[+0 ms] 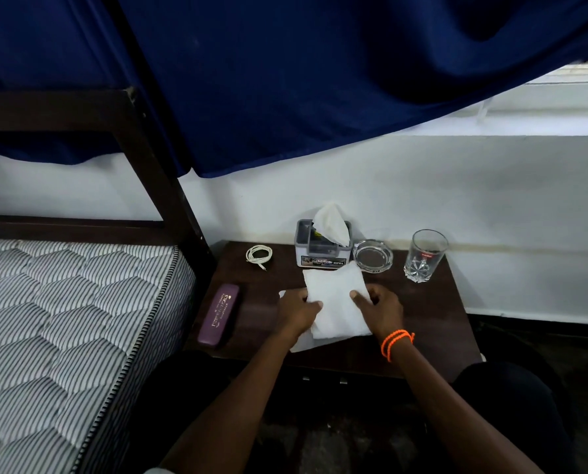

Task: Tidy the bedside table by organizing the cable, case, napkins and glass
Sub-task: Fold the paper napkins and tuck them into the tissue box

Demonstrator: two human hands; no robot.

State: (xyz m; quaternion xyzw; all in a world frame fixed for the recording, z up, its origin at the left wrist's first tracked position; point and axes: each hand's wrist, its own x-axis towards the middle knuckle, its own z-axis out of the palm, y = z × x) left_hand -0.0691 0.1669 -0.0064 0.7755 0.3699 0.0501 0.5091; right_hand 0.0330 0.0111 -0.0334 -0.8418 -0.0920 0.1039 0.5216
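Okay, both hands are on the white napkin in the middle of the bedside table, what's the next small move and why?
Probably fold the white paper napkin in half. The left hand and right hand pinch its opposite sides, and it lies unfolded and askew over another napkin, while the coiled white cable, purple case and clear drinking glass already sit apart.

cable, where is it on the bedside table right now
In the head view the coiled white cable lies at the table's back left, left of the tissue box and beyond the purple case, untouched.
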